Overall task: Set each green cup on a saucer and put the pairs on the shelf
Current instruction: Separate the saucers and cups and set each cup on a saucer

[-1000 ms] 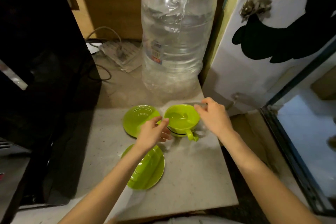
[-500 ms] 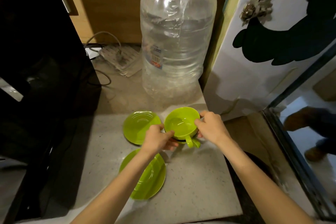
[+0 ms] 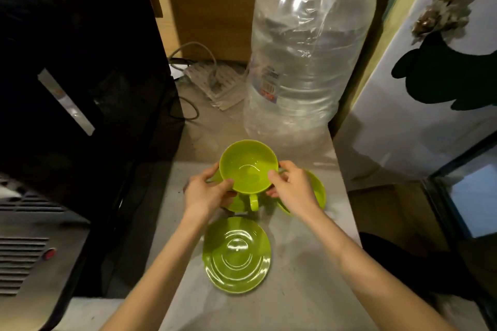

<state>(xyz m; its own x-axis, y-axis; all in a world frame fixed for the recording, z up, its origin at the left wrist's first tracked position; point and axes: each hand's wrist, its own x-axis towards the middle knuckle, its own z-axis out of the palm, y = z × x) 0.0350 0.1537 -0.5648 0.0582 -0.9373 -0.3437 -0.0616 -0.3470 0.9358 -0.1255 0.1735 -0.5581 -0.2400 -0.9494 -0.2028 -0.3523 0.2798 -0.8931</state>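
Narrow grey counter (image 3: 309,263), both hands' fingers (image 3: 223,185) holding green cup (image 3: 248,166), saucer (image 3: 236,254) nr front edge.

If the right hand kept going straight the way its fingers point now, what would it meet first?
The right hand points up-left and already touches the green cup, so the cup comes first. Past it, probably the left hand, though depth is unclear.

Dim room, speckled grey counter (image 3: 304,277), wooden back wall (image 3: 215,8), black cabinet (image 3: 80,62)
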